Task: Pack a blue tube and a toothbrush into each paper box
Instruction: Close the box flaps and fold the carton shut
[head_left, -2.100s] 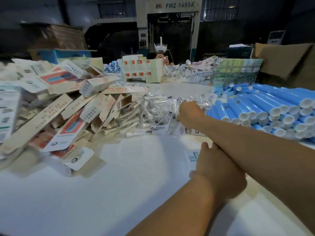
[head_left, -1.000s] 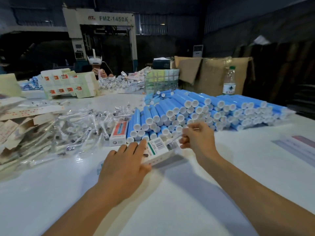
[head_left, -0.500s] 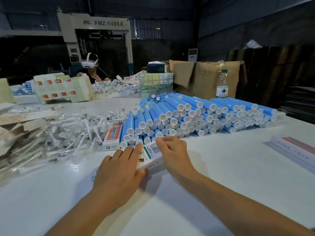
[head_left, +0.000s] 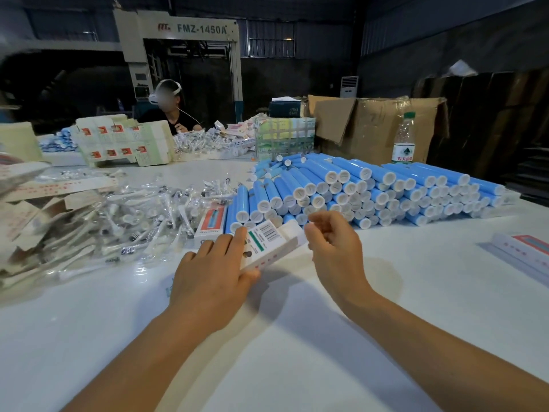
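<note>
On the white worktop, the left hand lies nearest, its straight fingers pressed flat on top of a white paper box with a barcode label, the thumb against the box's near side. Just right of the box's far end, the right hand hovers with its fingers loosely curled and holding nothing, close to the box's open flap. A second box with a red panel lies just beyond the left hand. Left of it spreads a heap of wrapped toothbrushes, with flattened cartons further left. Behind the hands rises a stack of blue tubes with white caps facing the camera. A closed box lies at the right edge. Further back stand a water bottle and a cardboard carton, and another person sits across the worktop
</note>
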The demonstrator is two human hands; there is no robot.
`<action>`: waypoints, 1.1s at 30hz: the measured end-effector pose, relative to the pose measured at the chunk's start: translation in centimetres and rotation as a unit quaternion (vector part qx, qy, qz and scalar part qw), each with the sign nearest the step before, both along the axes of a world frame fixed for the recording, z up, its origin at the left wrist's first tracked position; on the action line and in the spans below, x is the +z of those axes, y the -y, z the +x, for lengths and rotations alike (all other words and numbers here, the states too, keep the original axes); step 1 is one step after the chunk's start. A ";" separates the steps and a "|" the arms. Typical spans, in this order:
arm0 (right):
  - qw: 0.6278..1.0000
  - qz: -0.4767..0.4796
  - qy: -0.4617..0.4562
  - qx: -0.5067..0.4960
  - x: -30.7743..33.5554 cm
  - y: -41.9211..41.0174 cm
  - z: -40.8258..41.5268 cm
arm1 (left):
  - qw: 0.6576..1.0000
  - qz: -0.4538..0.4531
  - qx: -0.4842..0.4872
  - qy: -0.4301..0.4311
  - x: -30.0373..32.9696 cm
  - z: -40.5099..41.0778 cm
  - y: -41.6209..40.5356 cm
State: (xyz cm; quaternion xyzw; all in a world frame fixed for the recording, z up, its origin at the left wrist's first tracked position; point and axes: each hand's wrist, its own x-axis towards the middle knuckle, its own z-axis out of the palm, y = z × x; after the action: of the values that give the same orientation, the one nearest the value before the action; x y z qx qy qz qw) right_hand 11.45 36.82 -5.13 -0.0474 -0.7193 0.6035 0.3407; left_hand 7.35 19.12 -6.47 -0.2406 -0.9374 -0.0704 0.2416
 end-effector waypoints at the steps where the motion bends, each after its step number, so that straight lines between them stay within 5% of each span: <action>1: 1.000 0.009 0.018 0.009 0.0 0.2 0.0 | 1.000 -0.001 0.007 -0.003 0.0 -0.1 0.0; 33: 0.990 0.062 0.122 0.023 -1.0 1.5 -0.3 | 0.995 -0.075 -0.004 -0.062 -1.0 0.4 -1.1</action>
State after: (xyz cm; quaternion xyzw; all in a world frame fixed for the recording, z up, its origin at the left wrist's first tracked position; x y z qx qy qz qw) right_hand 11.19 35.35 -6.09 -0.0824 -0.7926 0.5551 0.2387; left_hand 7.72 20.27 -7.45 -0.2656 -0.9224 0.0144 0.2801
